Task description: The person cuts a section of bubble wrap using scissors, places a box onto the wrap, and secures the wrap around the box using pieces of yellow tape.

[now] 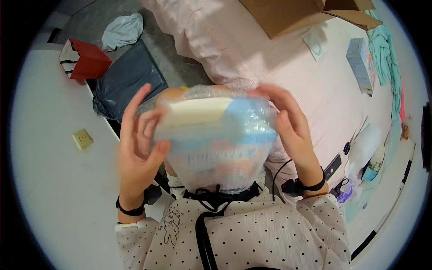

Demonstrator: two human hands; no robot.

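Observation:
A box wrapped in clear bubble wrap (219,145) sits in front of me at my lap, blurred by motion. Pale blue, cream and pink print shows through the wrap, along with unreadable lettering. My left hand (135,152) grips its left side, the thumb on the front face and the index finger lifted away. Against the right side and upper right corner is my right hand (295,130), thumb in front and fingers over the back. The box's rear and underside are hidden.
A pink striped bed (287,74) carries an open cardboard carton (287,17), a light blue printed box (362,64), scissors (349,145) and a black slim box (332,167). Left, a dark grey plastic package (131,77) lies near a red paper bag (89,60) and a white plastic bag (123,32).

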